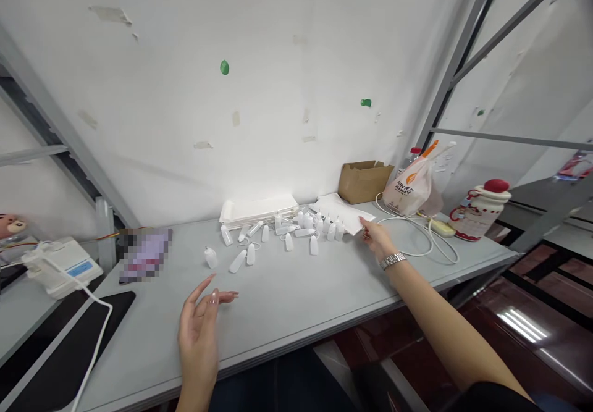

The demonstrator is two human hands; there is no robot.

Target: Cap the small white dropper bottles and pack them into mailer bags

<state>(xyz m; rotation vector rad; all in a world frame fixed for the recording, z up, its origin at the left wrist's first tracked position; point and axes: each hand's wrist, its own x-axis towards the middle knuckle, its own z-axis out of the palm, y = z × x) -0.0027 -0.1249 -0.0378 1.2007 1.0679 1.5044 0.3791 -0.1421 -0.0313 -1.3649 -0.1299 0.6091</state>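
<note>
My right hand (377, 239), with a metal-band watch (393, 260) on its wrist, pinches the right edge of a flat white sheet (340, 209) that looks like paper. My left hand (201, 319) hovers over the near part of the grey table (278, 301), fingers apart and nothing in it. Between the hands and the wall lie several small translucent white squeeze bottles (251, 254), some upright, others on their sides. The nearest to my left hand is a bottle (210, 257) with a thin tip. Behind them sits a stack of white flat sheets or envelopes (259, 208).
A brown cardboard box (364, 183) stands against the wall, beside a plastic bag (407, 189). White cable (428, 242) loops near a decorated jar (479, 211) with a red knob. At left are a purple packet (148, 254), a white device (62, 267) and a black mat (88, 350).
</note>
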